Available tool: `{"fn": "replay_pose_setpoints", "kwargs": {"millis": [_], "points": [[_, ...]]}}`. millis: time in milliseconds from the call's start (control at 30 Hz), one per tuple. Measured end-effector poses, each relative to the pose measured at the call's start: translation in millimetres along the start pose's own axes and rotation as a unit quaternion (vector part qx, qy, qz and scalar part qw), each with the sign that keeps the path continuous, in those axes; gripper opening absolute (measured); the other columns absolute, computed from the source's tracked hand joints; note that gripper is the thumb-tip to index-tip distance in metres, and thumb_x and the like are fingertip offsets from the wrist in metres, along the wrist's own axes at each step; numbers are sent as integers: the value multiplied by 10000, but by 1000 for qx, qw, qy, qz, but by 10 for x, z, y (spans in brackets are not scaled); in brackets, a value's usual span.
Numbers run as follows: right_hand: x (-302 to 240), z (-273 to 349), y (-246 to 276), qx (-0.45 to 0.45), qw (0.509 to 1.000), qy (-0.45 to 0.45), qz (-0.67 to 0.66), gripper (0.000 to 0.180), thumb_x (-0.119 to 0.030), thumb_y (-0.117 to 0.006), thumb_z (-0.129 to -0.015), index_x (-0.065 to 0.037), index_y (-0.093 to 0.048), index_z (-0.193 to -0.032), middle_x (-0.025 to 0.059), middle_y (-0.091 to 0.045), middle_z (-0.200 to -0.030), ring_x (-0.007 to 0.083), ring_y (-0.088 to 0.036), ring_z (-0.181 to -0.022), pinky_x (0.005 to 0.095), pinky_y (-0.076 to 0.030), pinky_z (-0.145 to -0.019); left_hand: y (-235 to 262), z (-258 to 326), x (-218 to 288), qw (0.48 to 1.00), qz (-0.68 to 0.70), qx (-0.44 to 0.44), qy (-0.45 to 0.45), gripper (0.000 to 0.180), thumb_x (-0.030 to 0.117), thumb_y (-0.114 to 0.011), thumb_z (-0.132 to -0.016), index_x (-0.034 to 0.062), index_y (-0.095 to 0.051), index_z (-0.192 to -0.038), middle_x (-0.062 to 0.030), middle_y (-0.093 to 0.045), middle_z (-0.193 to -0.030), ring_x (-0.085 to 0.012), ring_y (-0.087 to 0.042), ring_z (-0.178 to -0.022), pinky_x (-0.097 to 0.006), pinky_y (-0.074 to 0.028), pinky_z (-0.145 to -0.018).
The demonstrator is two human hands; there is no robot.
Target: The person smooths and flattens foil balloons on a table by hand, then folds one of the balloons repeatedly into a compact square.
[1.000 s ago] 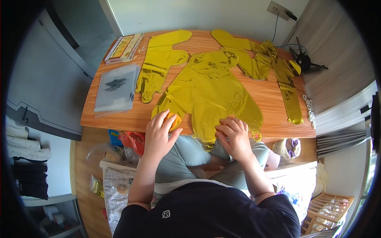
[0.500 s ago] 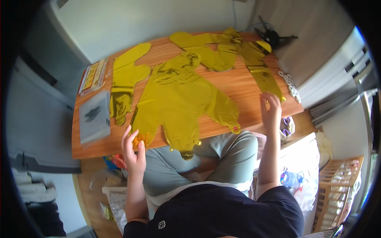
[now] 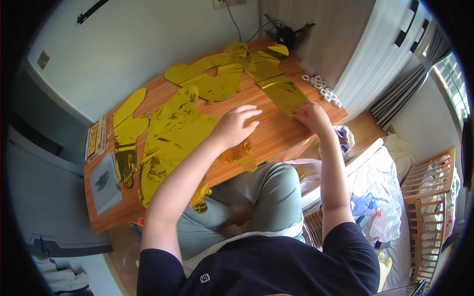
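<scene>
Several flat, uninflated gold foil balloons lie on the wooden table. My right hand (image 3: 312,118) is closed at the near end of the long balloon (image 3: 281,91) on the right, its fingertips pinching that corner. My left hand (image 3: 236,127) hovers over the table with its fingers apart and nothing in them, between that balloon and the big wide balloon (image 3: 170,135). My left forearm crosses over the big balloon and hides part of it. Lobes of it hang past the table's front edge near my legs. Farther back lies another balloon (image 3: 219,84), and a narrow one (image 3: 127,130) is at the left.
White rings (image 3: 323,90) are grouped at the table's right edge. A black device with antennas (image 3: 286,37) stands in the back corner. A clear plastic sleeve (image 3: 102,183) and a printed packet (image 3: 95,139) lie at the left. A wooden crib (image 3: 429,187) stands to the right.
My left hand has left the big balloon's front-left area and moved right, over the table's middle. My right hand has closed on the right balloon's near end. The view has swung right.
</scene>
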State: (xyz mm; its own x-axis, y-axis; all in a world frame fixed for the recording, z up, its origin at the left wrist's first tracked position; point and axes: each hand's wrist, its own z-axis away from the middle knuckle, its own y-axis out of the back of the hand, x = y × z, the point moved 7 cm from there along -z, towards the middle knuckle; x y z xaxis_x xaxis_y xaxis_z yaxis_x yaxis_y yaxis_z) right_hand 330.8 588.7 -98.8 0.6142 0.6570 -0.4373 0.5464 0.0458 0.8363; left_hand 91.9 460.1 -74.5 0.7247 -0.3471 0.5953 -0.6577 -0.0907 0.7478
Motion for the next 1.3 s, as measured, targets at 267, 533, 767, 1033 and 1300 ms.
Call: {"fn": "replay_pose_setpoints", "kwargs": {"millis": [267, 533, 767, 1033, 1300], "points": [[43, 2, -35, 43, 999, -13, -23, 189, -213, -765, -873, -31, -777, -922, 146, -711, -933, 343, -668, -964, 431, -538, -858, -752, -985, -200, 997, -41, 30, -62, 451, 275, -703, -974, 131, -647, -1397, -105, -596, -1494, -284, -506, -1436, -406, -430, -1176], [102, -155, -14, -17, 992, -122, -6, 239, -279, -674, -959, -60, -738, -1032, 166, -734, -952, 393, -682, -924, 466, -535, -804, -841, -1077, -378, 998, -40, 22, -31, 292, 273, -757, -931, 139, -765, -1191, -97, -673, -1393, -272, -571, -1374, -392, -490, -1109], [154, -84, 77, -13, 989, -113, -97, 339, -363, -699, -954, -46, -705, -1073, 169, -751, -933, 384, -712, -888, 470, -552, -800, -845, -1114, -425, 999, 1, 39, 12, 185, 183, -700, -963, 166, -794, -1122, -93, -682, -1380, -257, -585, -1361, -373, -508, -1086], [-28, 71, 69, 32, 998, 28, -56, 335, -284, -833, -807, -53, -756, -1038, 122, -730, -997, 317, -684, -990, 417, -555, -869, -788, -1093, -372, 997, 4, 76, -21, 167, 139, -701, -919, 141, -800, -1053, -126, -717, -1300, -291, -643, -1277, -391, -533, -1048], [144, 10, 5, 53, 993, -94, -54, 253, -266, -773, -890, -55, -794, -1027, 152, -745, -921, 327, -712, -853, 414, -558, -783, -795, -1085, -334, 994, -18, 93, -46, 161, 158, -734, -905, 130, -792, -1052, -131, -725, -1277, -298, -660, -1244, -396, -542, -1027]]}}
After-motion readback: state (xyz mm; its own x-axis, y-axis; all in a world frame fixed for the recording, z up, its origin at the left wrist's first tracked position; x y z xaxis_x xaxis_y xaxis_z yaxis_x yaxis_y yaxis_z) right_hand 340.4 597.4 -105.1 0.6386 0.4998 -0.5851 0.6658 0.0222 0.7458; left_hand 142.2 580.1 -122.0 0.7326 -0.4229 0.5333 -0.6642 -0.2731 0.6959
